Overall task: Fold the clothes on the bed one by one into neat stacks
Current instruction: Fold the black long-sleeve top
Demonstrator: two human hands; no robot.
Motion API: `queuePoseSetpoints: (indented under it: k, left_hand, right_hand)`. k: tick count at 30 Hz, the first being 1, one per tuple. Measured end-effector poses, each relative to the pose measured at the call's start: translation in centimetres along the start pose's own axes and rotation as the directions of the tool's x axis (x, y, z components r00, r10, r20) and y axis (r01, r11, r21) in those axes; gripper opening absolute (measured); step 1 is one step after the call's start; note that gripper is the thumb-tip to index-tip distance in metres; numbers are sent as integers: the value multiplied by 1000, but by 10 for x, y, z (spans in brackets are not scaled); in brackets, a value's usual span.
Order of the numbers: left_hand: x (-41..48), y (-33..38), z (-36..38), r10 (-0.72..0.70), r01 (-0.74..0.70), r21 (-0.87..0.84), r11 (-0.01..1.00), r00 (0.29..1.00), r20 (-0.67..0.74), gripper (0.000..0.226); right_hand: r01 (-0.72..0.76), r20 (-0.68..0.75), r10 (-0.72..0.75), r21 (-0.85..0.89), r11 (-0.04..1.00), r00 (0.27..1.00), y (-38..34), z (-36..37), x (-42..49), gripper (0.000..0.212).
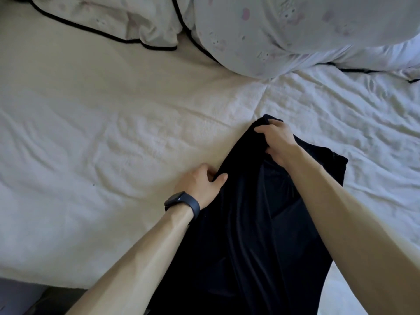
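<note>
1. Black fabric fills the lower middle of the head view: 1 dark garment (261, 212) lies on the near right part of the bed (91, 133), rumpled in long folds that run from the bottom edge up toward the middle.
2. The left hand (200, 181) pinches the garment's left edge, with the thumb on top of the cloth and the fingers tucked beneath it.
3. The right hand (276, 140) grips the garment's far top corner, its fingers curled round a bunch of fabric.
4. A dark watch (181, 202) sits on the left wrist.
5. The bed's white sheet is wrinkled. A pale pillow (295, 30) with a faint pink print lies at the top right, and a cover (102, 19) with black trim lies at the top left.
</note>
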State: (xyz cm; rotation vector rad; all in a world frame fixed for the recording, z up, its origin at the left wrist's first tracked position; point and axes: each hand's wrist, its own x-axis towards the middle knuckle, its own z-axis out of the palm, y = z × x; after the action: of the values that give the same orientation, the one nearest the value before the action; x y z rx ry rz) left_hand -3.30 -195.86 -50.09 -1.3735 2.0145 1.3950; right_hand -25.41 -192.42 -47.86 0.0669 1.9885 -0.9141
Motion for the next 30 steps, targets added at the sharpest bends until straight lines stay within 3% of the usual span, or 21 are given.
queuePoseSetpoints:
  k: [2,6,11,15,17,19,21,23,26,28,30]
  left_hand:
    - [5,-3,-2,-33,33,-8,999,999,12,27]
    - [9,-14,-8,-27,28,-56,998,1000,7,22]
    - [12,-20,-10,-13,15,-67,998,1000,28,23]
    - [12,-14,-9,-7,7,1,1000,1000,20,23]
    - [11,-9,-9,3,-4,68,998,1000,28,21]
    - [10,2,-9,30,-33,163,986,999,20,19]
    - [12,15,-5,132,-104,287,952,988,-82,26]
    - [17,28,4,359,-248,427,870,911,-203,40]
    - [32,54,25,684,-474,626,619,718,-132,53]
    - [48,70,40,705,-530,715,457,706,73,62]
    - [70,79,48,598,-515,770,376,770,223,69]
  right_hand:
    - [-19,-5,20,65,998,1000,3,0,6,5]
    - [60,-77,-77,-205,977,994,9,-4,14,35]
    - [102,-44,-102,-9,995,994,4,-3,30,26]
    - [167,20,-166,-93,982,986,8,-4,30,35]
    - [217,-58,-223,-101,971,973,14,-12,21,38]
    - [240,-229,-249,-67,969,941,31,-24,-1,30]
    - [246,-380,-239,-30,969,894,59,-35,-33,18]
    - [242,-443,-228,-27,970,867,100,-44,-70,11]
    - [245,-448,-305,-187,951,840,170,-45,-119,14]
    - [290,-381,-469,-440,850,797,215,-37,-145,24]
    - [299,-220,-555,-656,692,802,256,-28,-162,45]
